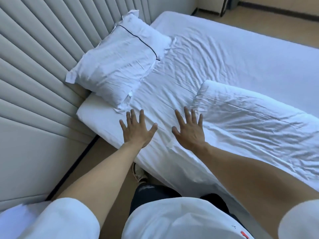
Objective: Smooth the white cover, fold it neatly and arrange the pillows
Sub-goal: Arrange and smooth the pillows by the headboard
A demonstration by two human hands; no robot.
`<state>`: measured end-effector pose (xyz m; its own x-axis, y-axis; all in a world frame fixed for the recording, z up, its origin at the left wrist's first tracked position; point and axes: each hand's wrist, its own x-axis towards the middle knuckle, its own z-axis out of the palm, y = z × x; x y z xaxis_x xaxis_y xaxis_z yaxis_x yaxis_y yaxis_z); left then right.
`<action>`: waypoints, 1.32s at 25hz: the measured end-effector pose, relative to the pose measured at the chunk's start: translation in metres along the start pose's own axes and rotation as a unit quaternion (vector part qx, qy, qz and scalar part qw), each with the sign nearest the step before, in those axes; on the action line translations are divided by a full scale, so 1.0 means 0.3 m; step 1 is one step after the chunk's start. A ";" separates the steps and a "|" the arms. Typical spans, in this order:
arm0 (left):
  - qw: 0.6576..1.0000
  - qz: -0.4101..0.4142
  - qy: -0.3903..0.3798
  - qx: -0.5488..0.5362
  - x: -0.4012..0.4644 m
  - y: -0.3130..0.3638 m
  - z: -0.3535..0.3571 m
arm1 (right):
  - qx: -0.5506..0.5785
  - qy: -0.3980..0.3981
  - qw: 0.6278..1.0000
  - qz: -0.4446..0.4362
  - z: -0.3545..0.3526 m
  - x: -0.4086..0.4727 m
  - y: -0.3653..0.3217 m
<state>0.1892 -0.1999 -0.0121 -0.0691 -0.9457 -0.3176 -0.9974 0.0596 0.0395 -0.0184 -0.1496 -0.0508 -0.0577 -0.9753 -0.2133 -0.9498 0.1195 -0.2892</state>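
Left hand and right hand, each grip wide, press flat on the white cover; pillow just beyond the left; no legible writing.

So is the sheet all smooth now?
No, the sheet is wrinkled. Ripples run across its middle, past the pillow. Both hands, left and right, press flat on it.

Pillow at headboard, folded cover to its right.

Left hand and right hand press flat on white cover.
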 end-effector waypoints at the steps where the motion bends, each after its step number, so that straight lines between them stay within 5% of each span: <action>1: 1.000 0.003 0.001 -0.006 0.074 -0.073 -0.004 | -0.002 -0.011 1.000 0.015 0.024 0.067 -0.057; 10: 0.999 0.013 -0.029 0.005 0.587 -0.620 -0.173 | 0.067 -0.035 0.994 0.074 0.046 0.509 -0.696; 19: 0.998 -0.051 0.017 0.011 0.687 -0.805 -0.309 | 0.109 -0.104 0.988 0.040 0.065 0.770 -0.864; 23: 0.998 -0.040 0.036 0.037 0.946 -0.909 -0.378 | 0.174 -0.111 0.977 0.054 0.092 0.957 -1.024; 28: 0.999 0.028 0.017 0.024 1.519 -0.991 -0.376 | 0.211 -0.082 0.959 0.170 0.145 1.333 -1.097; 33: 0.997 0.072 -0.008 0.010 1.739 -1.036 -0.387 | 0.221 -0.100 0.938 0.247 0.120 1.516 -1.171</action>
<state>0.4654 -0.7488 -0.0800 -0.2124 -0.9218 -0.3244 -0.9772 0.2016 0.0669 0.3002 -0.6284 -0.0797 -0.3563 -0.7314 -0.5815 -0.5994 0.6564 -0.4582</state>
